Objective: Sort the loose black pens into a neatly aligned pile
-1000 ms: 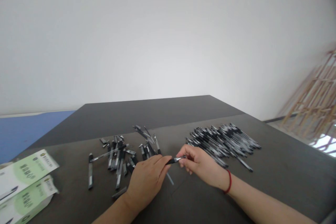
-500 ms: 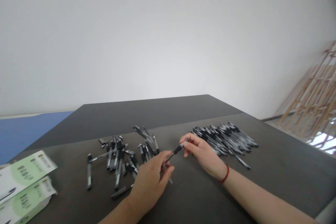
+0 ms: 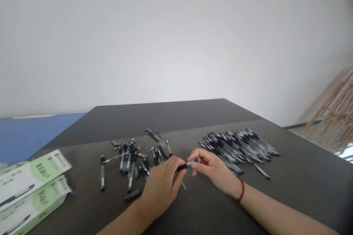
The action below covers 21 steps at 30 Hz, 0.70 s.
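Observation:
Between my two hands is a black-gripped pen (image 3: 182,167) with a clear tip end. My left hand (image 3: 162,183) is closed around its black part, and its rear runs out of sight under the fingers. The thumb and fingers of my right hand (image 3: 208,167) pinch the clear end, where a cap seems to sit; the fingertips partly cover it. Left of my left hand lies a loose heap of pens and pen parts (image 3: 129,161). Beyond my right hand, many pens (image 3: 239,148) lie side by side in a slanting row.
Two green and white pen boxes (image 3: 35,180) lie at the left front of the dark table (image 3: 165,112). One pen (image 3: 103,172) lies apart at the heap's left edge. A wooden rack (image 3: 333,106) stands on the floor at right, and a blue surface (image 3: 41,132) shows at left.
My left hand has shifted up along the pen, closer to my right hand, and its grip has tightened. The pen is now held flatter. The view has turned slightly left.

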Tool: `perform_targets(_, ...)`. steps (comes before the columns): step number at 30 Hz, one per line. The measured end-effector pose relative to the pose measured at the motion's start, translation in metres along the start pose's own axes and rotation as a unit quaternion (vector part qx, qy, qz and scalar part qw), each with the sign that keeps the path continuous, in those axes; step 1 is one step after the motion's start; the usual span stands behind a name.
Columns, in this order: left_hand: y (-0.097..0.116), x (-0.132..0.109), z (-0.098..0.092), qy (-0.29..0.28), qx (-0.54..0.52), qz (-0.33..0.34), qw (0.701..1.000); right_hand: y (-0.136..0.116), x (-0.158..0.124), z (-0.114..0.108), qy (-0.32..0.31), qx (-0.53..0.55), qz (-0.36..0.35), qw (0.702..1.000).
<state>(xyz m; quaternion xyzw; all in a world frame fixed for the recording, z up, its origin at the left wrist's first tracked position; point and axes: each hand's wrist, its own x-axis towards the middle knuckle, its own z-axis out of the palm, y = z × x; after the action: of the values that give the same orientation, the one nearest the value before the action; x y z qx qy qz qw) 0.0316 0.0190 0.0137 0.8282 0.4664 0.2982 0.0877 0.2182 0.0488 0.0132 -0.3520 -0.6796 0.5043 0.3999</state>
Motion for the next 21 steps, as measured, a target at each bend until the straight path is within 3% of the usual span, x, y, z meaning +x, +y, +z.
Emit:
perform_targets(7,0.002,-0.001,-0.003,-0.015,0.019,0.017,1.0,0.002,0.0,-0.008,-0.023,-0.011,-0.015,1.0)
perform_targets(16,0.0,0.001,-0.003,-0.003,-0.01,0.009,1.0,-0.001,0.001,-0.001,0.001,0.04,-0.03,0.999)
perform_targets(21,-0.009,0.0,0.0,0.064,-0.092,-0.022,0.993,-0.005,0.019,-0.035,0.127,0.14,-0.007,0.982)
